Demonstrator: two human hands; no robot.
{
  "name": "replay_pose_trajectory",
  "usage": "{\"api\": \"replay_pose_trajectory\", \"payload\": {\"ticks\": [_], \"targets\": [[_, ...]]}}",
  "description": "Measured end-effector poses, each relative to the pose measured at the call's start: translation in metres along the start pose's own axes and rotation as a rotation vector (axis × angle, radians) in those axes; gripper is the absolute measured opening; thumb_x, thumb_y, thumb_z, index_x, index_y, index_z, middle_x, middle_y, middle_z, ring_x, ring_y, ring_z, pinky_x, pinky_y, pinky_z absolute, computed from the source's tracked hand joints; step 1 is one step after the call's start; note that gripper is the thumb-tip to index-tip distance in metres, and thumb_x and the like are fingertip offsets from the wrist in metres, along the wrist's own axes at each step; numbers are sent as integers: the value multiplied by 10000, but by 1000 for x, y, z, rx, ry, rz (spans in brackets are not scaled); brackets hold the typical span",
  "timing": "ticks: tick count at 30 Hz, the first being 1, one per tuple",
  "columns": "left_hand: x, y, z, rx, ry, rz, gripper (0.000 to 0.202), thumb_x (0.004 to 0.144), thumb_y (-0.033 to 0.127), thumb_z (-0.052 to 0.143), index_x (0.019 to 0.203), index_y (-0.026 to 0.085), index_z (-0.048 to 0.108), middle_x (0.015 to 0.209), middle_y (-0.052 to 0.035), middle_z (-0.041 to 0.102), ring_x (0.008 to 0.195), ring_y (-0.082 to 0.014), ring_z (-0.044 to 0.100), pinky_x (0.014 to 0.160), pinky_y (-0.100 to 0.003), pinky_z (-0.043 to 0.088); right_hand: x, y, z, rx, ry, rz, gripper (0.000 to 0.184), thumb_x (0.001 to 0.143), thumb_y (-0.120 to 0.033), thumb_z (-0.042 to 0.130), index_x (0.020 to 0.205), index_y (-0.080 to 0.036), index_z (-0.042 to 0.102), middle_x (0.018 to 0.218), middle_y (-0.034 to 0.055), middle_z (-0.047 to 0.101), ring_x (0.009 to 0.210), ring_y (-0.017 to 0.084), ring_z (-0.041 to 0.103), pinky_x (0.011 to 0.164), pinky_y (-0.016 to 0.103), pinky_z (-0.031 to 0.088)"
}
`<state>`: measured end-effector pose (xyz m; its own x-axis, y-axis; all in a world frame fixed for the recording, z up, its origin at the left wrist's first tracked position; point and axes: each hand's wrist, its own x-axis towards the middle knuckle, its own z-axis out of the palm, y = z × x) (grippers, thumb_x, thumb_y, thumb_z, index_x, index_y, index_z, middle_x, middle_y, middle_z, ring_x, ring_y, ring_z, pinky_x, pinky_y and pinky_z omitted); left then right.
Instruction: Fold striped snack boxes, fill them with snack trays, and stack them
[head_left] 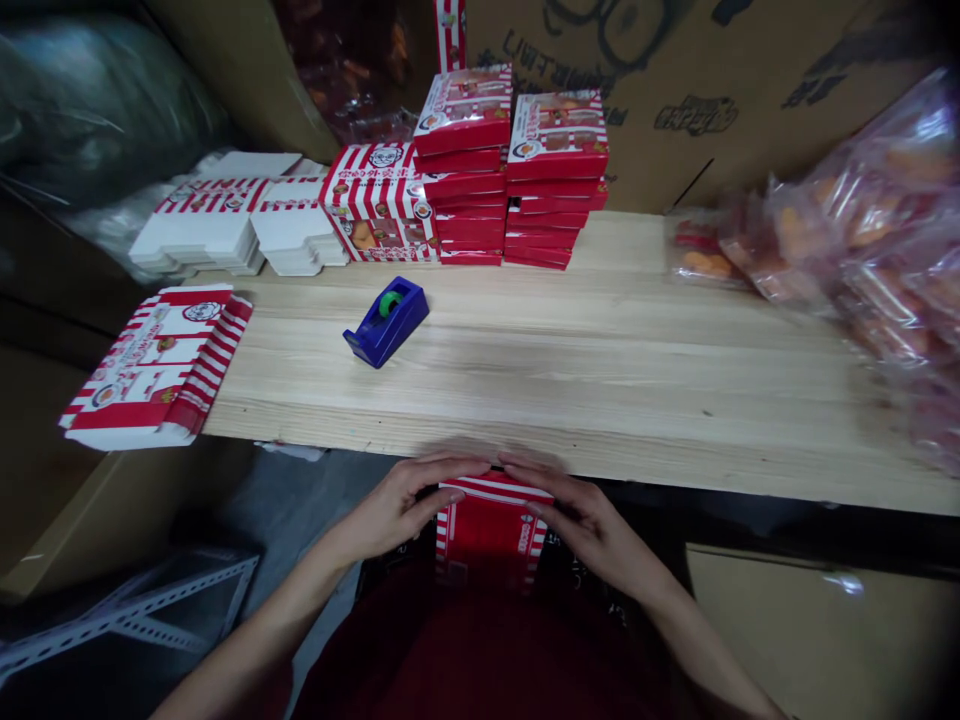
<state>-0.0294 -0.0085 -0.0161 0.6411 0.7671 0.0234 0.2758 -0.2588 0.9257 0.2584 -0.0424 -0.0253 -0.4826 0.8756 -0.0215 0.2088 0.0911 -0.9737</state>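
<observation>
A red and white striped cardboard box [491, 535] is held close against my body, just below the table's front edge. My left hand [409, 500] grips its left upper corner, thumb on the near face and fingers along the top. On the opposite corner, my right hand [581, 515] holds it the same way. The box's lower end fades into shadow near my dark red clothing. On the table beyond stands a blue tape dispenser [394, 325] with a green roll in it.
Stacked red boxes [469, 215] stand at the table's back, beside flat white-backed cartons [292, 235]. Flattened striped cartons [157, 365] overhang the left front edge. Clear bags of orange pieces [862, 230] pile up at right. A large cardboard box [697, 60] rises behind the wooden table [600, 370].
</observation>
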Motion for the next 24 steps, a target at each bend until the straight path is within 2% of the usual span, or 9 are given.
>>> {"api": "replay_pose_trajectory", "payload": {"ticks": [5, 13, 16, 19, 24], "targets": [[8, -3, -3, -17, -2, -12, 407, 999, 258, 635, 1397, 342, 646, 1429, -58, 670, 1314, -260, 637, 1117, -450, 514, 7, -1, -3, -74, -47, -41, 551, 1039, -223, 566, 1525, -457, 453, 1591, -10, 511, 1511, 278, 425, 1241, 630, 334], [16, -6, 2, -77, -34, 30, 432, 966, 253, 686, 1389, 335, 656, 1382, -70, 702, 1288, -264, 657, 1111, -458, 521, 3, 6, -1, -46, 11, -70, 521, 1042, -241, 564, 1504, -466, 481, 1540, -17, 571, 1475, 267, 480, 1229, 598, 382], [18, -8, 2, -89, -10, 5, 412, 970, 259, 684, 1376, 326, 666, 1388, -73, 699, 1277, -259, 661, 1101, -462, 523, 3, 8, -1, -20, 24, -53, 488, 1039, -261, 578, 1486, -448, 515, 1514, -2, 601, 1442, 265, 523, 1212, 589, 408], [21, -5, 0, -78, -36, -8, 378, 982, 262, 667, 1355, 323, 679, 1352, -70, 721, 1260, -247, 672, 1079, -447, 538, 4, 8, -2, 4, 26, -48, 503, 1021, -276, 615, 1485, -444, 518, 1496, 7, 620, 1406, 271, 562, 1187, 586, 441], [30, 1, 3, 26, -46, 68, 400, 975, 255, 678, 1371, 315, 667, 1373, -76, 709, 1292, -235, 649, 1120, -442, 503, 8, 11, 0, -40, 21, -64, 529, 1038, -251, 569, 1516, -455, 474, 1582, -18, 524, 1496, 264, 449, 1248, 601, 345]]}}
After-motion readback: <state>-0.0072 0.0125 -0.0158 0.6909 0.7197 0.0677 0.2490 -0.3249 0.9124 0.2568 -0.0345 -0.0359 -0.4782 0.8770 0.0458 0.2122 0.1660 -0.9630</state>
